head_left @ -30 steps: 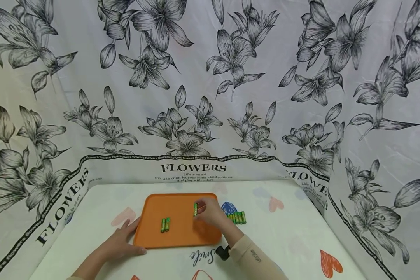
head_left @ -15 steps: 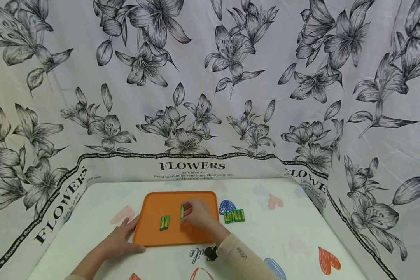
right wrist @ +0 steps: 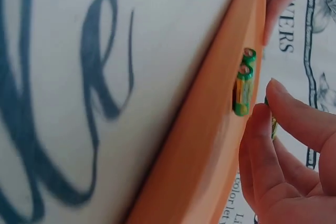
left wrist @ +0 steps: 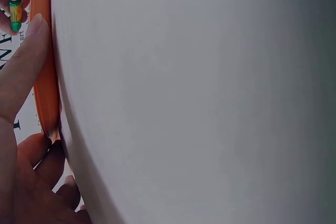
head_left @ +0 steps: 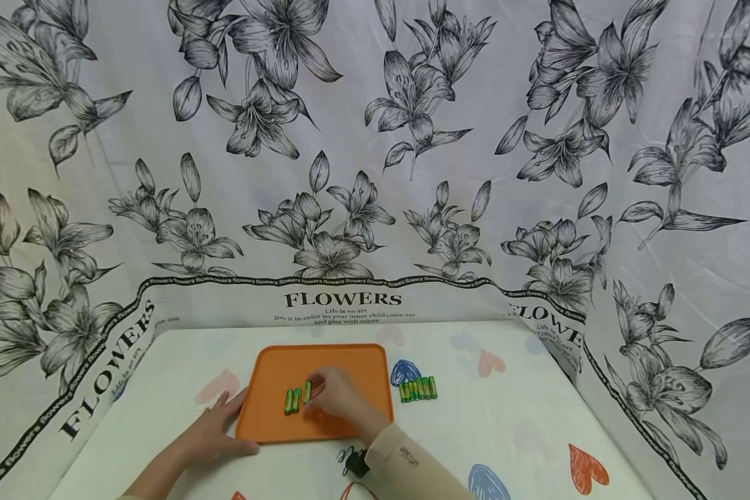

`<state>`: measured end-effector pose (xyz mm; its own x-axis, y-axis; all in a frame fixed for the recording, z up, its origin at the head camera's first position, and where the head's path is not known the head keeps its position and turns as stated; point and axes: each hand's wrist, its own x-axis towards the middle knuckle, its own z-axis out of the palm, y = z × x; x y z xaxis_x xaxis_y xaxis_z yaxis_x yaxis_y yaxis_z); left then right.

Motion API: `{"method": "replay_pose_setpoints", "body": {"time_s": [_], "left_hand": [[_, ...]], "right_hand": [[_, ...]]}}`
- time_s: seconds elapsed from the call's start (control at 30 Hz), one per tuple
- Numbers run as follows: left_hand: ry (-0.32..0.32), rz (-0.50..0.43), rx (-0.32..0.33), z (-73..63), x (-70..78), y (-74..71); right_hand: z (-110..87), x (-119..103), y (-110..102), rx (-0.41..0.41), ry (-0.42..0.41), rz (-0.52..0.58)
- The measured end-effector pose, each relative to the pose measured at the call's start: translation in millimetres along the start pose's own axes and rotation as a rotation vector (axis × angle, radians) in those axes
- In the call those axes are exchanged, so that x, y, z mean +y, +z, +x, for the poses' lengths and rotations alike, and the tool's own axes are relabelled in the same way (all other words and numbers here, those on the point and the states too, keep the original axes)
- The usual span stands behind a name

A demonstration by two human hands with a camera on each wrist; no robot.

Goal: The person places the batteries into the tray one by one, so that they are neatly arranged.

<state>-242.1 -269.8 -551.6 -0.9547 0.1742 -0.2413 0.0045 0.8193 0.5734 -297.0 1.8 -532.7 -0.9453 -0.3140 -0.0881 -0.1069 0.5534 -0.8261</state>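
My right hand (head_left: 337,394) is over the orange tray (head_left: 350,429), pinching a green-and-gold battery (head_left: 307,392) between thumb and fingertips. In the right wrist view the fingers hide most of that battery. Just left of it, two similar batteries (head_left: 292,401) lie side by side on the tray. At the tray's near left corner, my left hand (head_left: 209,432) touches the edge, with its thumb (left wrist: 29,59) extended along the orange rim in the left wrist view and the other fingers by the tray's side.
Right of the tray, a row of several green batteries (head_left: 418,389) lies on the white tablecloth (head_left: 525,417), which is printed with hearts and lettering. A flower-printed curtain (head_left: 344,298) encloses the back and sides.
My right hand has carried its battery leftward across the tray, close to the two lying there. The left hand stays at the tray's corner.
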Motion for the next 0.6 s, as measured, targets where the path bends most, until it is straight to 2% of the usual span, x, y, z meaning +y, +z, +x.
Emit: {"method": "replay_pose_setpoints", "body": {"time_s": [0.17, 0.33, 0.6], "left_hand": [[0.011, 0.006, 0.006, -0.2, 1.2, 0.0], [0.015, 0.003, 0.006, 1.1, -0.2, -0.2], [0.022, 0.0, 0.005, 1.6, -2.6, 0.9]], "right_hand": [[2.6, 0.6, 7.6, 0.002, 0.022, 0.001], [6.7, 1.0, 12.4, 0.015, 0.04, -0.061], [12.1, 2.4, 20.1, 0.021, 0.019, -0.16]]}}
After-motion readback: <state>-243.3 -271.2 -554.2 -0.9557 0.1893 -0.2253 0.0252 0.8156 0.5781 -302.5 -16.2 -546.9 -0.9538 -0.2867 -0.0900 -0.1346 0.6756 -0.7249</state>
